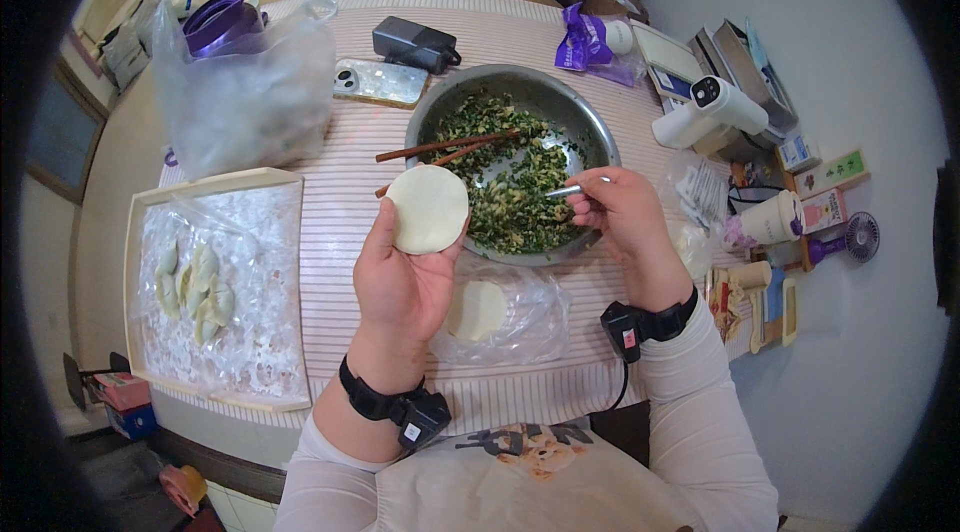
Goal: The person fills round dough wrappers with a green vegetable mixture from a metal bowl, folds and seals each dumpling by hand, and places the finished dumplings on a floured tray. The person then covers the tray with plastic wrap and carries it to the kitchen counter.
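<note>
A round dumpling wrapper (428, 209) lies flat across the fingers of my left hand (405, 281), with the thumb on its edge. My right hand (619, 209) grips the metal handle of a spoon (564, 191); the spoon's bowl end is hidden in the filling. That chopped green and yellow filling (517, 209) lies in a large stainless steel bowl (596, 128). Two brown wooden chopsticks (442, 146) rest in it, their ends past the left rim. Below the bowl, more round wrappers (478, 311) sit in a clear plastic bag (541, 318).
On the left, several folded dumplings (199, 288) lie on a plastic-lined tray (302, 307). Behind it stands a filled plastic bag (247, 104). A phone (382, 82) and a black case-like object (414, 43) lie beyond the bowl. A cup (765, 221) and small fan (860, 238) stand right.
</note>
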Available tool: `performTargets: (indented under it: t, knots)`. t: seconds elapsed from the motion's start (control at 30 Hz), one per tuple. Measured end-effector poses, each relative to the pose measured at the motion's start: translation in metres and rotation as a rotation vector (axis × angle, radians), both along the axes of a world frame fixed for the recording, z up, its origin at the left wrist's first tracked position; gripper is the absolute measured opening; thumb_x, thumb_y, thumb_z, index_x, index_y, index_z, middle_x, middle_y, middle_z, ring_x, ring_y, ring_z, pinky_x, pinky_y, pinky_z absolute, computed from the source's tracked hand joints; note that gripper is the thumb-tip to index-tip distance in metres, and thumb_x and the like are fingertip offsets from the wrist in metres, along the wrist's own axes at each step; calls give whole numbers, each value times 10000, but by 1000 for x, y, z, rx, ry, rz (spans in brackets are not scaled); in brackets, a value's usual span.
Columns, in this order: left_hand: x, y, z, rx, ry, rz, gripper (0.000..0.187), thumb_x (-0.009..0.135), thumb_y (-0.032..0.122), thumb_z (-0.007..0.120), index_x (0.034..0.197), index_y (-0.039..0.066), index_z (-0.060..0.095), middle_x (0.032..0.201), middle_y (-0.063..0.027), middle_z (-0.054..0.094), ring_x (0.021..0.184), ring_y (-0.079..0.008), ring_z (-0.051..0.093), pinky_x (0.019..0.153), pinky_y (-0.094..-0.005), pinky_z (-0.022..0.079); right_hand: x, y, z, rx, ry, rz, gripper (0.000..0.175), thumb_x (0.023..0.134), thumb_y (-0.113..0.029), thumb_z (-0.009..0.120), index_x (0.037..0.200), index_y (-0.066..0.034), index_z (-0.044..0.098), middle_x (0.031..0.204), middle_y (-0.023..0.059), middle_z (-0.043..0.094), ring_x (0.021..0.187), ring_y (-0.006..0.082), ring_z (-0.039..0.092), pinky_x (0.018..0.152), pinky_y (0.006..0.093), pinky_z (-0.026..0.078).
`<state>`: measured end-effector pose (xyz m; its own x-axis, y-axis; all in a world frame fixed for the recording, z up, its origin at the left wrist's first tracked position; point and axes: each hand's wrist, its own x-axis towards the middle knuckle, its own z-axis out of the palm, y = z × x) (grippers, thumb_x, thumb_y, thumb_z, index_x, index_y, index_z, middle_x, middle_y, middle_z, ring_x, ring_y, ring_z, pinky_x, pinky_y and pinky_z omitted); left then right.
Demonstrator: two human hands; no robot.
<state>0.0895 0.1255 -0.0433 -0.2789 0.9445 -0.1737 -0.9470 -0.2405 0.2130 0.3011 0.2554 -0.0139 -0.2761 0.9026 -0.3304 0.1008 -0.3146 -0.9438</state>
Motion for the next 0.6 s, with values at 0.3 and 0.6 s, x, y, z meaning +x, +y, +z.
performTargets:
  t: [0.3,0.6]
  knots:
    - [31,8,20,-60,-28,-76,415,1061,282,339,1326,-23,433,1323,-164,530,1245,-294,510,1089,-445,397,-4,-13,32,197,159,-123,207,974,-123,556,1038,61,626,823,99,665,648,106,616,609,234,556]
    - [52,18,27,-10,-56,-121,464,1064,321,261,1396,18,376,1392,-158,487,1294,-304,468,1110,-461,372,-4,-46,6,207,270,-144,242,983,-164,579,1048,60,643,852,113,670,684,132,628,663,262,557]
